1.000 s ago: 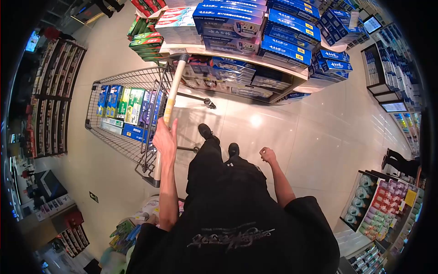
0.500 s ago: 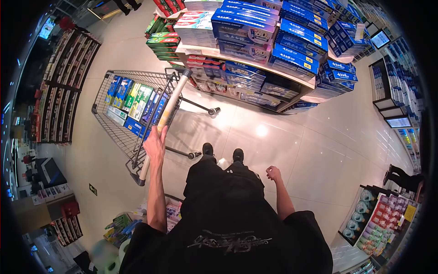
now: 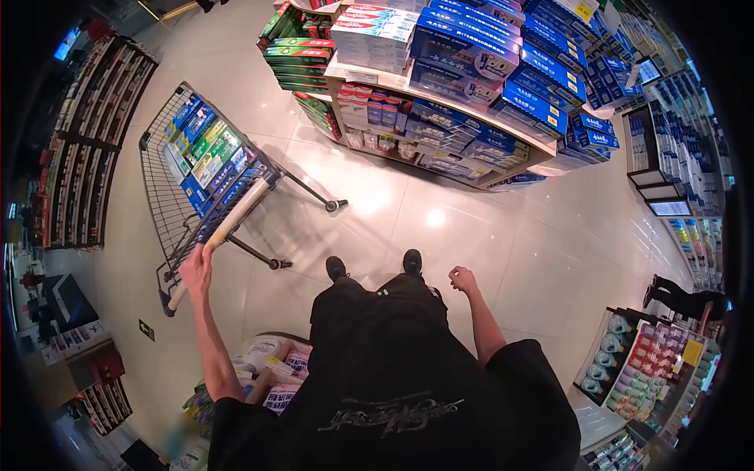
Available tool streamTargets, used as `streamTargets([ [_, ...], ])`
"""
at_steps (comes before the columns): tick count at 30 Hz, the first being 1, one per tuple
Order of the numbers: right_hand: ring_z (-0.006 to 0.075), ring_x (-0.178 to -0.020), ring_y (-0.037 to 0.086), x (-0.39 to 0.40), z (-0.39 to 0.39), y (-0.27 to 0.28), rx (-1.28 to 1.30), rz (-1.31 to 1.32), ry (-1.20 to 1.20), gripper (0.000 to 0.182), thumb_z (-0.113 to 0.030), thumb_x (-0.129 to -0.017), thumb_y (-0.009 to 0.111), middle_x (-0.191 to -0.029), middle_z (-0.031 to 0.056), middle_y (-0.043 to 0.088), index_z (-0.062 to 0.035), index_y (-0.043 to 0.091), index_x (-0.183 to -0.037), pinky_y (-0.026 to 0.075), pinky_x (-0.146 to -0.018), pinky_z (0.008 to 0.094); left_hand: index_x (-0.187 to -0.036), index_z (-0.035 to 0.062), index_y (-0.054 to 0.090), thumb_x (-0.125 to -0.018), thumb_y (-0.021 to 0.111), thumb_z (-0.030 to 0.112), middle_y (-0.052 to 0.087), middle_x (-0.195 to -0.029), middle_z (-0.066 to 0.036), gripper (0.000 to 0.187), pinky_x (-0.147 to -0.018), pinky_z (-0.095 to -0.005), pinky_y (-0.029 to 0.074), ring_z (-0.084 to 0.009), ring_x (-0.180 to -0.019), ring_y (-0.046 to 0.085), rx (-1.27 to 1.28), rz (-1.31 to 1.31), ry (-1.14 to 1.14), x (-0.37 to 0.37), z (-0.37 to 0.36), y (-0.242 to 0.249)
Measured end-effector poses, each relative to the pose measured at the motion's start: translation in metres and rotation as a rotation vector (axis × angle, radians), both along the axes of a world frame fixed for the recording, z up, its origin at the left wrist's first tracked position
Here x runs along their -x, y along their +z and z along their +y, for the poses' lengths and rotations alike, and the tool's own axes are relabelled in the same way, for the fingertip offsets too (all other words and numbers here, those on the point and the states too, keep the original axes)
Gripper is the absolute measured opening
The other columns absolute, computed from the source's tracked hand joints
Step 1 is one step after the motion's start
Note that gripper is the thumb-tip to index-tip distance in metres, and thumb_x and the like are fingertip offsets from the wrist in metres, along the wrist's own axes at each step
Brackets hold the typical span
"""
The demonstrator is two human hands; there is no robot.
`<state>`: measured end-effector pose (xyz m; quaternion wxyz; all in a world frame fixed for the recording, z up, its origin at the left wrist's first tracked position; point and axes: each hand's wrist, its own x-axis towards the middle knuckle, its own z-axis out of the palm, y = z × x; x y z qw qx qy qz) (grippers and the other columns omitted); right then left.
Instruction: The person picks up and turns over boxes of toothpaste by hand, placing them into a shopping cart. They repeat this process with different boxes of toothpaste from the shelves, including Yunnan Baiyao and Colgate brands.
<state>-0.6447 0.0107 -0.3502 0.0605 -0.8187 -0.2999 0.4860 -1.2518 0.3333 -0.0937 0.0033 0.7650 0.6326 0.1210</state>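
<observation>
My left hand (image 3: 196, 272) is wrapped around the pale handlebar (image 3: 236, 210) of a grey wire shopping cart (image 3: 151, 169), near the bar's lower end. Several boxed goods (image 3: 214, 153) lie in the cart, in blue, green, white and yellow packaging. The cart stands on the floor to my left, angled away from me. My right hand (image 3: 463, 279) hangs at my right side over the floor, its fingers curled in with nothing visible in them.
Ahead stands a display shelf (image 3: 542, 144) stacked with blue toothpaste boxes (image 3: 463, 43) and green boxes (image 3: 298, 59). Tall shelving (image 3: 82, 149) lines the left. A bin of bagged goods (image 3: 275, 373) sits close by my left side. A low rack (image 3: 644, 369) and a person's dark-clothed legs (image 3: 675, 298) are at right.
The cart has swung left and turned, with my left hand still on its handlebar. The display shelf now appears farther right. My right hand stays curled at my side.
</observation>
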Motion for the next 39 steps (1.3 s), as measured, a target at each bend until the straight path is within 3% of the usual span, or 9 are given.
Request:
streamTargets([
  [1, 0.0193, -0.057, 0.067, 0.015, 0.004, 0.005, -0.007, -0.025, -0.055, 0.023, -0.026, -0.081, 0.056, -0.066, 0.0101, 0.068, -0.0051, 0.066, -0.086, 0.055, -0.064, 0.0326, -0.078, 0.0062, 0.055, -0.092, 0.052, 0.038, 0.053, -0.062, -0.016, 0.035, -0.055, -0.0411, 0.042, -0.0319, -0.058, 0.053, 0.061, 0.01, -0.003, 0.025, 0.013, 0.002],
  [8, 0.0194, -0.057, 0.067, 0.101, 0.013, 0.018, -0.036, -0.043, -0.147, 0.024, -0.026, -0.081, 0.056, -0.067, 0.0111, 0.068, -0.0045, 0.066, -0.087, 0.055, -0.063, 0.033, -0.079, 0.0061, 0.063, -0.088, 0.052, 0.052, 0.061, -0.065, -0.014, 0.048, -0.062, -0.045, 0.047, -0.036, -0.065, 0.061, -0.006, -0.066, -0.192, -0.044, 0.105, 0.017],
  [10, 0.0173, -0.057, 0.066, 0.122, 0.011, 0.019, -0.019, -0.017, -0.187, 0.024, -0.024, -0.084, 0.057, -0.073, 0.0118, 0.069, -0.0038, 0.064, -0.095, 0.052, -0.05, 0.0288, -0.087, 0.0061, 0.068, -0.082, 0.055, 0.058, 0.067, -0.075, -0.018, 0.054, -0.07, -0.0456, 0.05, -0.0376, -0.076, 0.065, 0.115, 0.116, 0.175, -0.059, 0.126, 0.024],
  [14, 0.017, -0.058, 0.066, 0.156, -0.006, 0.02, 0.012, -0.014, -0.214, 0.025, -0.024, -0.083, 0.058, -0.073, 0.0119, 0.069, -0.0037, 0.064, -0.096, 0.053, -0.051, 0.0295, -0.098, 0.0072, 0.071, -0.082, 0.056, 0.056, 0.068, -0.083, -0.021, 0.053, -0.076, -0.0474, 0.051, -0.0386, -0.082, 0.066, 0.082, 0.165, 0.301, 0.015, 0.174, -0.013],
  [20, 0.0175, -0.059, 0.067, 0.16, 0.026, 0.006, 0.149, -0.066, 0.094, 0.025, -0.024, -0.082, 0.06, -0.071, 0.0118, 0.069, -0.0032, 0.066, -0.094, 0.055, -0.058, 0.0314, -0.097, 0.008, 0.071, -0.086, 0.055, 0.051, 0.067, -0.073, -0.021, 0.047, -0.068, -0.0471, 0.052, -0.0387, -0.073, 0.066, -0.055, 0.218, 0.222, 0.096, 0.232, -0.028],
  [22, 0.0325, -0.089, 0.065, 0.156, 0.066, 0.01, 0.113, -0.115, 0.102, 0.029, -0.031, -0.078, 0.058, -0.089, 0.017, 0.069, -0.0078, 0.07, -0.09, 0.052, -0.083, 0.0413, -0.096, 0.0081, 0.071, -0.086, 0.054, 0.051, 0.066, -0.073, -0.02, 0.047, -0.066, -0.0472, 0.051, -0.0382, -0.071, 0.065, -0.093, 0.169, 0.136, 0.115, 0.254, -0.03],
  [28, 0.0333, -0.092, 0.064, 0.138, 0.195, 0.007, -0.001, -0.222, 0.236, 0.03, -0.03, -0.08, 0.056, -0.097, 0.0174, 0.068, -0.0075, 0.07, -0.093, 0.052, -0.083, 0.0432, -0.096, 0.0081, 0.071, -0.087, 0.051, 0.057, 0.066, -0.075, -0.019, 0.053, -0.066, -0.0458, 0.05, -0.0379, -0.071, 0.065, -0.127, 0.205, 0.123, 0.144, 0.319, -0.039],
  [34, 0.0344, -0.094, 0.063, 0.11, 0.32, -0.005, -0.097, -0.416, 0.463, 0.031, -0.025, -0.08, 0.058, -0.105, 0.0181, 0.062, -0.0021, 0.062, -0.102, 0.052, -0.081, 0.0438, -0.107, 0.008, 0.07, -0.086, 0.048, 0.064, 0.068, -0.096, -0.02, 0.064, -0.081, -0.0442, 0.049, -0.0374, -0.092, 0.063, -0.088, 0.221, 0.287, 0.155, 0.373, -0.049],
  [39, 0.0362, -0.095, 0.062, 0.058, 0.438, 0.006, -0.393, -0.676, 0.352, 0.036, -0.008, -0.079, 0.055, -0.117, 0.019, 0.054, 0.0005, 0.051, -0.113, 0.053, -0.08, 0.0449, -0.102, 0.0074, 0.072, -0.086, 0.05, 0.063, 0.07, -0.084, -0.014, 0.062, -0.072, -0.041, 0.05, -0.0321, -0.081, 0.066, -0.158, 0.219, 0.254, 0.142, 0.389, -0.048],
])
